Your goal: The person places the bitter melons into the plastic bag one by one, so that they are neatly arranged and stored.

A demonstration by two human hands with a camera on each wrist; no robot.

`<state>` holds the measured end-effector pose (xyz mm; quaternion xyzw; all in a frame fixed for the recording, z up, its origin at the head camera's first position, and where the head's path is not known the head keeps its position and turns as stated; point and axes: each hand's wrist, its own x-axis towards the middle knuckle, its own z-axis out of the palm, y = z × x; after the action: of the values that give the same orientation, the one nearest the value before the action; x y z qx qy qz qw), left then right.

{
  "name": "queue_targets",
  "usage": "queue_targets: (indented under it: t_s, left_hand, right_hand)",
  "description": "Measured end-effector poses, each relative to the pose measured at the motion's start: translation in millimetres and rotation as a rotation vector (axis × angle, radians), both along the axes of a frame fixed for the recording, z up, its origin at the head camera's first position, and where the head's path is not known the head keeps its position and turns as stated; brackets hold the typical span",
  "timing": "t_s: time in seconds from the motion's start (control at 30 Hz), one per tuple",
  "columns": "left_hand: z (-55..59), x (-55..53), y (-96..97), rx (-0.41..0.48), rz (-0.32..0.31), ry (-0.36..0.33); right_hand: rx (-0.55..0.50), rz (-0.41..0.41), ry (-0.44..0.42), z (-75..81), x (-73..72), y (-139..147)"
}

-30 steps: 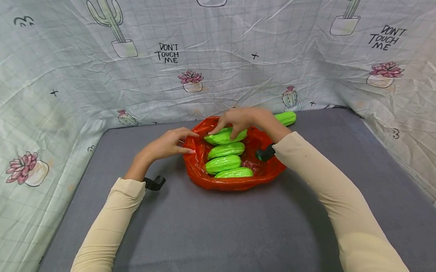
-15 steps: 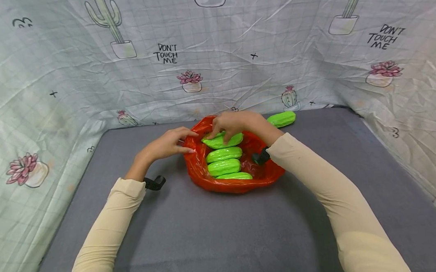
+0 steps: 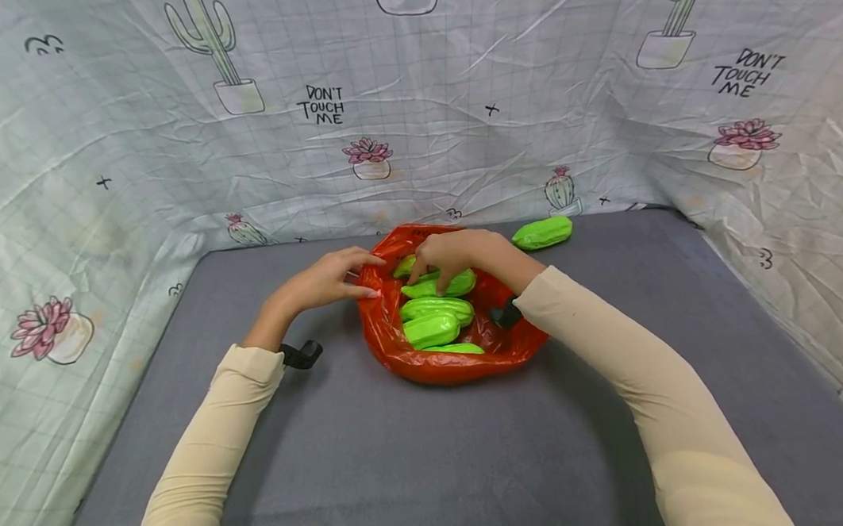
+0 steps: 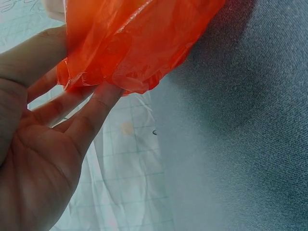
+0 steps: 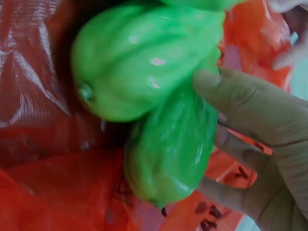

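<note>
A red plastic bag (image 3: 463, 372) lies with its mouth spread wide, several glossy ridged green gourds inside. At its left rim, my left hand (image 3: 325, 282) holds the thin plastic between thumb and fingers; the left wrist view shows the bag's edge (image 4: 139, 53) against the fingers. My right hand (image 3: 457, 255) reaches into the bag from the right. Its thumb and fingers grip one gourd (image 5: 168, 149), which leans beside a paler gourd (image 5: 139, 62) in the right wrist view. Part of another gourd (image 3: 403, 266) shows behind that hand.
One more green gourd (image 3: 543, 233) lies outside the bag, at the back right of the grey table (image 3: 432, 469). A hanging cloth (image 3: 458, 134) printed with cacti rises along the table's back and both sides.
My right hand has moved down and nearer inside the bag. The gourds have shifted, with one now visible behind that hand. The bag's front rim bulges slightly nearer. My left hand stays put.
</note>
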<state>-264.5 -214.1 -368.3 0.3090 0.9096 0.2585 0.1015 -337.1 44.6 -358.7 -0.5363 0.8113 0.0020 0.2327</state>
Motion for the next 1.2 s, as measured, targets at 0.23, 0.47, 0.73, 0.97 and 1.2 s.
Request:
queue_targets:
  t_s: [0.23,0.47,0.73,0.97,1.2]
  left_hand:
    - [-0.5,-0.2,-0.3,-0.007,0.007,0.002]
    - [-1.2,-0.9,-0.6,0.004,-0.004,0.012]
    - [-3.4,-1.6,-2.5,0.008,0.000,0.007]
    - [-3.3,-2.2,-4.0,0.000,-0.003,0.014]
    - [-2.8,-0.8,-3.9,0.001,-0.011,0.012]
  right_hand:
    - [-0.132,-0.034,-0.048,17.2,-2.5,17.3]
    - [-0.262,-0.077,0.048,39.0,-10.6,50.7]
    - [-0.236,-0.209,0.099,49.8,-20.0,98.2]
    - [-0.211,-0.328,0.073,41.6,-35.1,143.6]
    - [-0.181,-0.430,0.078,12.8,-42.6,184.9]
